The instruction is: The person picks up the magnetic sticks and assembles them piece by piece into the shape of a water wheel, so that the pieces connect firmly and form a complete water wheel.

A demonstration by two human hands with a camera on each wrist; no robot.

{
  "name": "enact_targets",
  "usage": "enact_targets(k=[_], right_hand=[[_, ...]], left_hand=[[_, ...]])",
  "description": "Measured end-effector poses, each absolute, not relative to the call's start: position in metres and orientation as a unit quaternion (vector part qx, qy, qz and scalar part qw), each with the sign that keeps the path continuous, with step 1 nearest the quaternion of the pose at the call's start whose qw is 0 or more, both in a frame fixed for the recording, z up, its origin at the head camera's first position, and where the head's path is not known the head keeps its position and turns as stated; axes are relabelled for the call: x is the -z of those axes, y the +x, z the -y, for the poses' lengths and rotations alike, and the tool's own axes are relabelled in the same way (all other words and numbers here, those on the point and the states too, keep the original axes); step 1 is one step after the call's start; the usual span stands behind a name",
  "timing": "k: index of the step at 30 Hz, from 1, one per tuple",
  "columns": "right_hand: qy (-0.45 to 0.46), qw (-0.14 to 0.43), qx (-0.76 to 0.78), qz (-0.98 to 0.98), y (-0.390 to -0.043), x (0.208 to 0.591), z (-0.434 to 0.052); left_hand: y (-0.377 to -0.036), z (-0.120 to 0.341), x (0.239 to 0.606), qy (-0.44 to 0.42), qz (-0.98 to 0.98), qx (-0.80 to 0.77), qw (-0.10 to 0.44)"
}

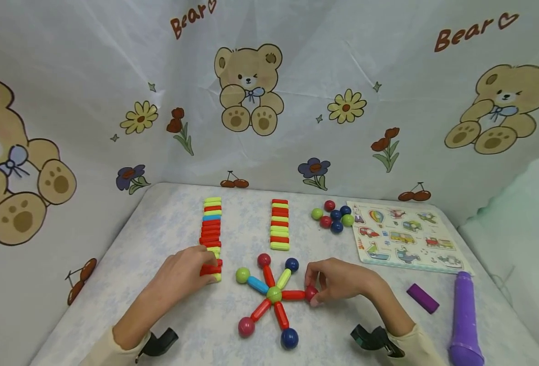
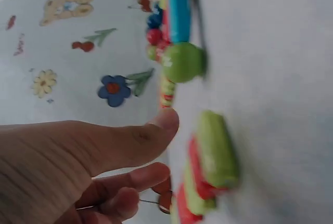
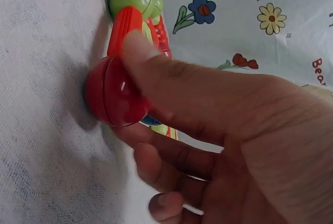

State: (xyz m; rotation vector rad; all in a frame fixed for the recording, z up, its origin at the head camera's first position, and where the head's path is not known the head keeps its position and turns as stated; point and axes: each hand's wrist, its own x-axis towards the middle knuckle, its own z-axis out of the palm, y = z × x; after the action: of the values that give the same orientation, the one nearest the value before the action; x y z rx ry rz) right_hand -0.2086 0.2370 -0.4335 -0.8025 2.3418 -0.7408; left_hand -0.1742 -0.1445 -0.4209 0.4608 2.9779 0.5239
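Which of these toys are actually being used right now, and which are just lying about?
In use:
- right hand pinching the red plastic ball
- star of coloured sticks and balls
- left hand at the left row of coloured sticks

Lying about:
- vehicle picture puzzle board
- purple block
- purple plastic cylinder

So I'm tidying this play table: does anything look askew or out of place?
Mostly neat. The left stick row is skewed at its near end, under the left hand. A purple block lies loose, apart from both rows.
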Motion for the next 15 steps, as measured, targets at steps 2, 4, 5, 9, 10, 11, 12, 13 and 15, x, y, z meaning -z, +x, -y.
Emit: enact_targets(k=[2,4,5,9,10,11,12,13,15], right_hand=[[-0.305,0.234,0.279,-0.88,-0.21,0.435,-0.234],[-0.307,0.184,0.28,-0.891,-0.211,0.437,-0.23],[-0.309,0.159,0.28,-0.895,-0.212,0.439,-0.228],[-0.315,0.099,0.252,-0.91,-0.213,0.446,-0.219],[-0.315,0.093,0.244,-0.912,-0.213,0.448,-0.218],[-0.315,0.087,0.236,-0.915,-0.212,0.45,-0.217],[-0.312,0.083,0.228,-0.919,-0.212,0.451,-0.216],[-0.308,0.08,0.223,-0.921,-0.212,0.452,-0.215],[-0.301,0.076,0.222,-0.924,-0.211,0.453,-0.214]], left_hand=[[-0.17,0.154,0.428,0.142,-0.975,-0.165,0.047],[-0.166,0.158,0.436,0.145,-0.974,-0.167,0.046],[-0.164,0.159,0.44,0.148,-0.974,-0.167,0.039],[-0.159,0.156,0.45,0.156,-0.975,-0.161,0.003],[-0.159,0.155,0.451,0.157,-0.975,-0.156,-0.004],[-0.158,0.154,0.451,0.156,-0.975,-0.155,-0.008],[-0.157,0.152,0.451,0.156,-0.976,-0.153,-0.01],[-0.156,0.15,0.451,0.157,-0.976,-0.151,-0.013],[-0.156,0.146,0.448,0.162,-0.975,-0.151,-0.021]])
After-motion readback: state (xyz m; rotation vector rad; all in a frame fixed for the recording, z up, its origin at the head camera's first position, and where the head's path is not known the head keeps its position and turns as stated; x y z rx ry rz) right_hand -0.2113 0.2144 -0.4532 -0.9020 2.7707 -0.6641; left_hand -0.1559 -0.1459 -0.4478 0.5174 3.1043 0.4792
